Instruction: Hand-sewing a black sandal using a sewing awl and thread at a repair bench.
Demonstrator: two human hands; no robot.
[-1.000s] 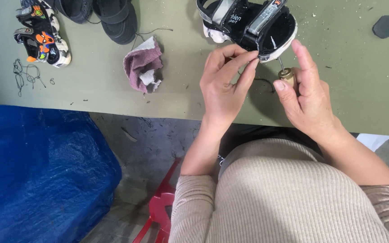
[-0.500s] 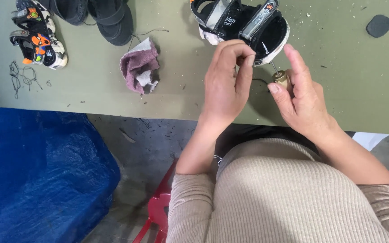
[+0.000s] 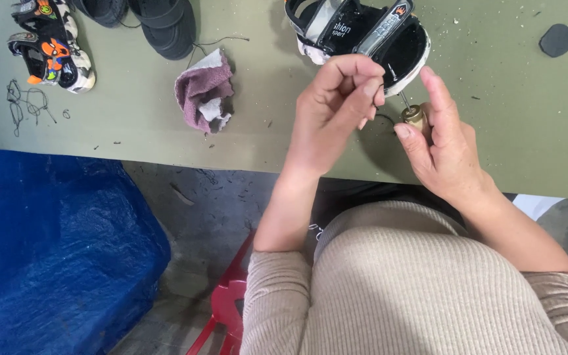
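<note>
the left hand (image 3: 336,112) pinches a thin dark thread just beside a black sandal (image 3: 363,33) on the green table (image 3: 494,79). the right hand (image 3: 442,144) grips a small awl (image 3: 412,113) with a brass collar. a purple rag (image 3: 204,97) lies to the left, well apart from the hands.

Plenty of bare bench (image 3: 507,131) to the right of both hands, just a small dark pad (image 3: 557,39) sitting far off. Straight ahead the black sandal (image 3: 369,33) blocks things. Leftward, a crumpled purple rag (image 3: 204,92) sits mid-bench, with more sandals (image 3: 50,46) beyond.
</note>
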